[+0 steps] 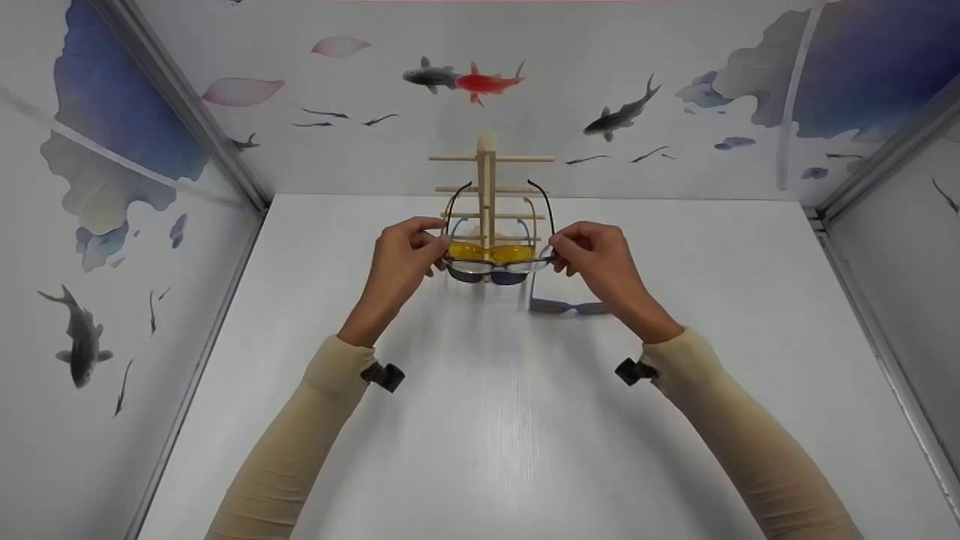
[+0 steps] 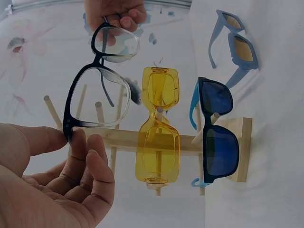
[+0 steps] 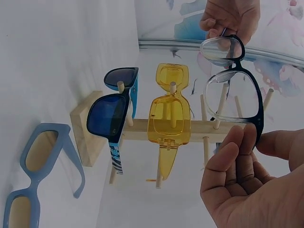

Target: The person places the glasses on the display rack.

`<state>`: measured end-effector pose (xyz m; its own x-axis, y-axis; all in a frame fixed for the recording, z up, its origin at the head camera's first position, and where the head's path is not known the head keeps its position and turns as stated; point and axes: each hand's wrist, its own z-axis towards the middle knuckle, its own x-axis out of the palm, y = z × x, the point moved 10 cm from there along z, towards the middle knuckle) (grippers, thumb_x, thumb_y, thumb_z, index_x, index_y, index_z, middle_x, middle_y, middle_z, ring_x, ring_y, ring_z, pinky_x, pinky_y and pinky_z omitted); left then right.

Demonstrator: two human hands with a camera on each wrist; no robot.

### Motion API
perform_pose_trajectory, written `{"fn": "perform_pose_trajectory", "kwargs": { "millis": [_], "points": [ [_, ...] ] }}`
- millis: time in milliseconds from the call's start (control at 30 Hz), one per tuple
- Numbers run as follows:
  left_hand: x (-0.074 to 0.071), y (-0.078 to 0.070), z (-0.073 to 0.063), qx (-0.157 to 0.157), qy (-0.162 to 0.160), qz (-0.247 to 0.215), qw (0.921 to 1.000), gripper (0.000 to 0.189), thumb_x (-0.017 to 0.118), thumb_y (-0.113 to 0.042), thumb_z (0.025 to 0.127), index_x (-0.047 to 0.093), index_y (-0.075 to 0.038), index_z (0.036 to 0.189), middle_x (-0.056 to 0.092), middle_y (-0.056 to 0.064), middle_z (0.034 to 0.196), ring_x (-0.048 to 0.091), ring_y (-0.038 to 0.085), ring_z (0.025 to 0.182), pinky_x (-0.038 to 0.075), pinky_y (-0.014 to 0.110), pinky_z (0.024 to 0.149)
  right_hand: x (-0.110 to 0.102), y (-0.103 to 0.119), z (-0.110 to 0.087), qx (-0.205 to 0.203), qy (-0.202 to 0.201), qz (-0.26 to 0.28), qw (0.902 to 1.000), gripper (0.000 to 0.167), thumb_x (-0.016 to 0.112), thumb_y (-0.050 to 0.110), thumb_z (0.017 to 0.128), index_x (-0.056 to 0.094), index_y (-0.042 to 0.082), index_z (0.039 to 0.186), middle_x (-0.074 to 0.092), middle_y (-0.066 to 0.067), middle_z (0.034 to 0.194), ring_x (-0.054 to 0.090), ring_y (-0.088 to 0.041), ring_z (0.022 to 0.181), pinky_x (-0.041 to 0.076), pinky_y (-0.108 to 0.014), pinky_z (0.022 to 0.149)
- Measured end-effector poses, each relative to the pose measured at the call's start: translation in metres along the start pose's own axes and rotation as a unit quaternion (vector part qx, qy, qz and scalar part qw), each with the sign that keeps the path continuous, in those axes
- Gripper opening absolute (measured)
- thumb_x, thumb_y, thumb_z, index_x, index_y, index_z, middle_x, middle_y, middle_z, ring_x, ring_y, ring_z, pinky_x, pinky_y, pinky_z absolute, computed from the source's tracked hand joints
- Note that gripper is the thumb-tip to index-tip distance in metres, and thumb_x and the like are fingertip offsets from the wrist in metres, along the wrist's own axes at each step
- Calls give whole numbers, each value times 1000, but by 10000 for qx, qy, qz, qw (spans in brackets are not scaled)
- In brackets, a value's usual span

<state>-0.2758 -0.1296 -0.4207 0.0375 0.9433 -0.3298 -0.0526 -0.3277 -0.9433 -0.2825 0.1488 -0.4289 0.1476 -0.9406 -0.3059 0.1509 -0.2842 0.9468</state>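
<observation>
Both hands hold a pair of black-and-clear eyeglasses (image 1: 493, 265), one at each end of the frame. My left hand (image 1: 409, 255) pinches the left hinge corner between thumb and fingers. The opposite corner is pinched by my right hand (image 1: 594, 259). In the wrist views the eyeglasses stand beside the upper pegs of a wooden display rack (image 1: 487, 180), temples pointing toward it. Lower on the rack hang yellow glasses (image 2: 157, 130) and, beneath them, dark-blue-lensed sunglasses (image 3: 109, 114) with blue temples.
Blue-grey sunglasses (image 1: 568, 307) lie on the white table (image 1: 450, 420), partly behind the right hand in the head view. White panels (image 1: 540, 37) printed with fish and petals enclose the back and sides. Small black cameras sit on both wrists.
</observation>
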Motion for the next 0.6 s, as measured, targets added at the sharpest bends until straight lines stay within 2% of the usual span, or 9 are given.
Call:
{"fn": "perform_pose_trajectory", "kwargs": {
  "millis": [233,467,600],
  "points": [
    [-1,-1,4,43,-28,-7,10000,34,69,-14,109,72,0,139,79,23,107,70,23,80,57,23,67,0,1,6,159,25,84,9998,23,69,20,111,77,-1,114,76,-15,98,72,-21,83,61,-25,76],
    [-4,0,8,-35,-24,111,9999,33,68,-15,109,72,-1,139,81,17,105,73,25,82,61,32,73,2,1,12,336,75,145,9993,23,68,21,111,77,0,115,76,-14,99,72,-22,85,61,-26,76],
    [-5,-1,13,26,17,104,9999,33,67,-14,109,72,0,138,81,14,101,75,33,85,61,31,71,1,2,15,379,29,99,9992,24,68,23,111,77,1,114,75,-13,98,71,-22,85,62,-26,76]
  ]
}}
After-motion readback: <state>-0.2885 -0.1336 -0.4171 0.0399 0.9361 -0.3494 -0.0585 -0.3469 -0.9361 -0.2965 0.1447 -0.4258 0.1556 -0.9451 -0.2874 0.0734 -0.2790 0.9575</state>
